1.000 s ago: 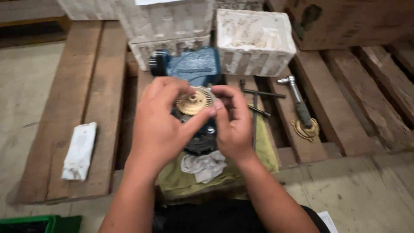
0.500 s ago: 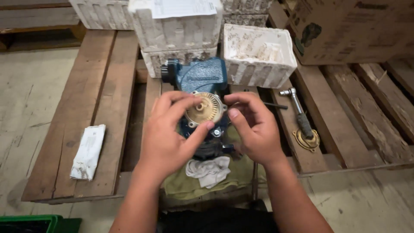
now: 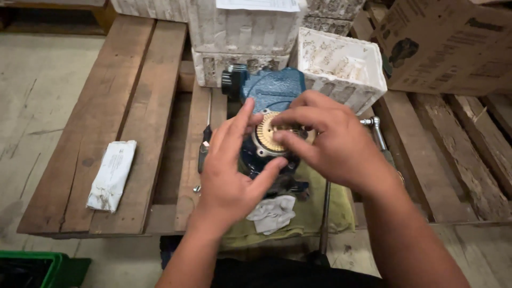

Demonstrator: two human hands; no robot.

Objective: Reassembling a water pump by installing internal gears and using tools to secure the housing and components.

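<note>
Head cam: brass impeller (image 3: 271, 140) sits flat on the blue pump (image 3: 269, 96), dead center. My right hand (image 3: 333, 144) pinches its rim from 3 o'clock (closer one), left hand (image 3: 232, 170) spread wide, cupping from 8.

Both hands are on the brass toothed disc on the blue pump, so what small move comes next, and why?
Probably press the brass disc level: right hand covers its right side, left hand braces the blue pump, and its left edge shows raised.
</note>
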